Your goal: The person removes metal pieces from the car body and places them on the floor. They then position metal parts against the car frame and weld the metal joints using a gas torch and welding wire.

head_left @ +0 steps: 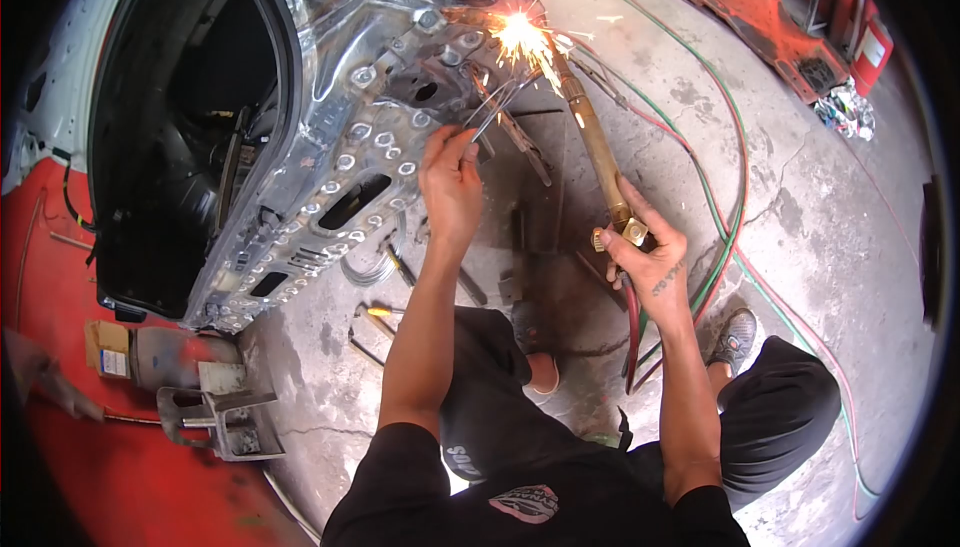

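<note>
My right hand [655, 257] is wrapped round the valve end of a brass gas welding torch [594, 142]. The torch slants up and away to a bright flame with flying sparks [522, 39] at the car body's edge. Between the fingertips of my left hand [450, 182], closed in a pinch, is a thin bent filler wire [490, 115] that reaches up toward the sparks. Beside this hand stands the bare metal car body panel [345, 162], dotted with round weld marks and holes. Glare hides the torch tip and the spot it heats.
Red and green hoses [735, 217] loop across the concrete floor at right. A yellow-handled tool [380, 312] and a coil of wire [368, 272] lie below the panel. A metal bracket [240, 427] sits at lower left. A fire extinguisher [872, 55] stands near a red frame [750, 12].
</note>
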Demonstrator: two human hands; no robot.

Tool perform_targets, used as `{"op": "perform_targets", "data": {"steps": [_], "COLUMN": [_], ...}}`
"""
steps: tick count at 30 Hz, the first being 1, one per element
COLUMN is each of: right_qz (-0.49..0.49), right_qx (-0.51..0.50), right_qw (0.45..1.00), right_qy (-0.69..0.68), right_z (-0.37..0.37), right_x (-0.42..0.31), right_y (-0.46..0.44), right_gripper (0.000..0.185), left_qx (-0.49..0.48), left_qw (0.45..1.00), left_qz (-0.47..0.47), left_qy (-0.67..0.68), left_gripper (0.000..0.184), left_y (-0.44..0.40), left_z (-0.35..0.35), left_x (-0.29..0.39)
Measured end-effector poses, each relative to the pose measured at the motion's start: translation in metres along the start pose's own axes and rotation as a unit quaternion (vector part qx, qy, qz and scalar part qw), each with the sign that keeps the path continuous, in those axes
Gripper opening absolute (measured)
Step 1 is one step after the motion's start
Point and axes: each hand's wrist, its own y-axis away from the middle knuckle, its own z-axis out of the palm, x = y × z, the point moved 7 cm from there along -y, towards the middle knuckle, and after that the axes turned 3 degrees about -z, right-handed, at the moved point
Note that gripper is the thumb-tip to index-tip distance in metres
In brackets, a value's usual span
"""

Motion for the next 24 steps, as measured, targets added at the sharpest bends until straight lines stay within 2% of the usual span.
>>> {"op": "perform_targets", "data": {"steps": [24], "right_qz": [0.004], "right_qx": [0.001], "right_qw": [1.000], "right_qy": [0.004], "right_z": [0.0004], "right_x": [-0.0005], "right_y": [-0.0006], "right_gripper": [0.064], "left_qx": [0.008], "left_qw": [1.000], "left_qz": [0.003], "left_qy": [-0.004], "left_gripper": [0.020], "left_y": [-0.0021], "left_z": [0.0012], "left_x": [0.0012]}}
